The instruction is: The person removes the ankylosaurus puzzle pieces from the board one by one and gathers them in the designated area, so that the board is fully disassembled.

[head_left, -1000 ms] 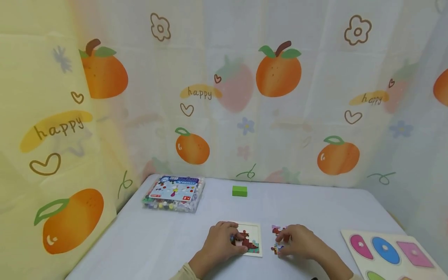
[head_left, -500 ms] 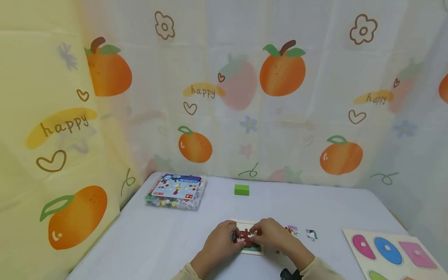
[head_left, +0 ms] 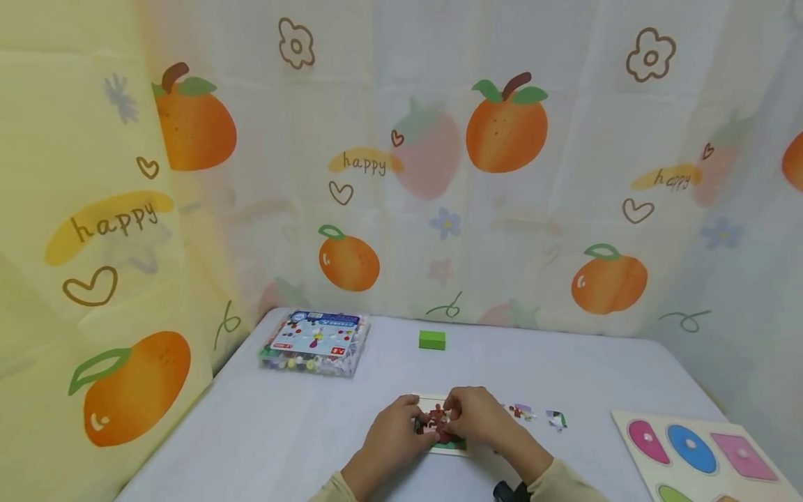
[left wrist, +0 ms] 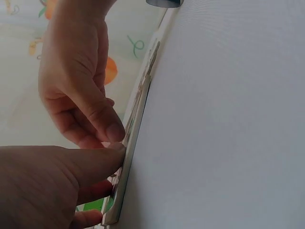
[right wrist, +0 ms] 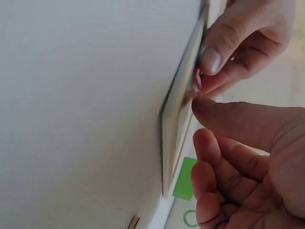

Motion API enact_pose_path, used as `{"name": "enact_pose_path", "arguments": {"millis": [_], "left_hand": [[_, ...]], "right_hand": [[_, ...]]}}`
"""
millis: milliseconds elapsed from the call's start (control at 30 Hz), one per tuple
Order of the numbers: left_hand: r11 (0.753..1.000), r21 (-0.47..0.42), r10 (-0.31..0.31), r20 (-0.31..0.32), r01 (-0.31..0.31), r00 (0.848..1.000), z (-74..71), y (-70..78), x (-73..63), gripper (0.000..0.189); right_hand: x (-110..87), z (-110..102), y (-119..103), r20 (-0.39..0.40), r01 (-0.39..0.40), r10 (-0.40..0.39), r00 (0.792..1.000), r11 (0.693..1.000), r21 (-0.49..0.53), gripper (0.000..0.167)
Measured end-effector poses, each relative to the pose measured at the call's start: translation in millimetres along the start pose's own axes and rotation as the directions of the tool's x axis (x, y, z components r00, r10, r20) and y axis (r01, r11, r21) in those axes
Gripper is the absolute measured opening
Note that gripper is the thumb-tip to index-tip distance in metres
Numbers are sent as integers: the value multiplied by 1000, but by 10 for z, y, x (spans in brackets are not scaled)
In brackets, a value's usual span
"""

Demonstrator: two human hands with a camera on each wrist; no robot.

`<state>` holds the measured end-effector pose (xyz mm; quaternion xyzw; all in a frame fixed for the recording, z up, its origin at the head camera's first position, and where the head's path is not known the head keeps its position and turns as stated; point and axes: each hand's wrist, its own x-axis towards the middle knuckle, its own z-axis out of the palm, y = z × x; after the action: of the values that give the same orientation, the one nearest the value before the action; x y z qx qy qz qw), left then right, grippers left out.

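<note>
A small jigsaw puzzle [head_left: 441, 422] with a reddish-brown picture lies in a pale tray [head_left: 450, 452] near the front of the table. My left hand [head_left: 390, 434] holds the puzzle at its left side, with the thumb [left wrist: 97, 164] on the pieces and the other fingers over the far side. From the right, my right hand [head_left: 482, 420] pinches a brown piece between thumb and index finger at the puzzle's upper part. That piece is mostly covered by the fingertips. In the right wrist view, the right hand's other fingers [right wrist: 207, 179] are curled.
Loose puzzle pieces [head_left: 521, 411] and another piece [head_left: 555, 420] lie right of the tray. A wooden shape board [head_left: 684, 460] stands farther right. Behind are a green block [head_left: 432, 340] and a clear box of beads [head_left: 314, 344] at the back left. A patterned curtain [head_left: 401, 279] hangs behind.
My right hand has moved left from the loose pieces to the puzzle, bringing a piece over it. It now sits slightly farther up the puzzle. The left hand stays at the puzzle's left side.
</note>
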<state>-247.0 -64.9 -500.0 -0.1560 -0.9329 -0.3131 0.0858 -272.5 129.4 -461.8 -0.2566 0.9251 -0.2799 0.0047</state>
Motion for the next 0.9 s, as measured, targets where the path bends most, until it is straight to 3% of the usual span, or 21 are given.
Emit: {"name": "enact_pose_path", "arguments": {"millis": [267, 567, 700, 900], "left_hand": [[999, 33, 5, 8, -5, 1000, 14, 11, 30, 25], [999, 46, -22, 40, 20, 999, -23, -2, 3, 24], [998, 57, -24, 47, 21, 999, -23, -6, 6, 24], [998, 66, -8, 35, 5, 999, -14, -18, 31, 26]], "right_hand": [[-109, -231, 101, 3, -25, 25, 1000, 997, -76, 18], [-690, -627, 580, 3, -184, 184, 983, 981, -55, 18], [-875, -682, 726, 15, -182, 184, 983, 979, -93, 17], [-917, -648, 785, 18, -207, 210, 977, 970, -126, 15]]}}
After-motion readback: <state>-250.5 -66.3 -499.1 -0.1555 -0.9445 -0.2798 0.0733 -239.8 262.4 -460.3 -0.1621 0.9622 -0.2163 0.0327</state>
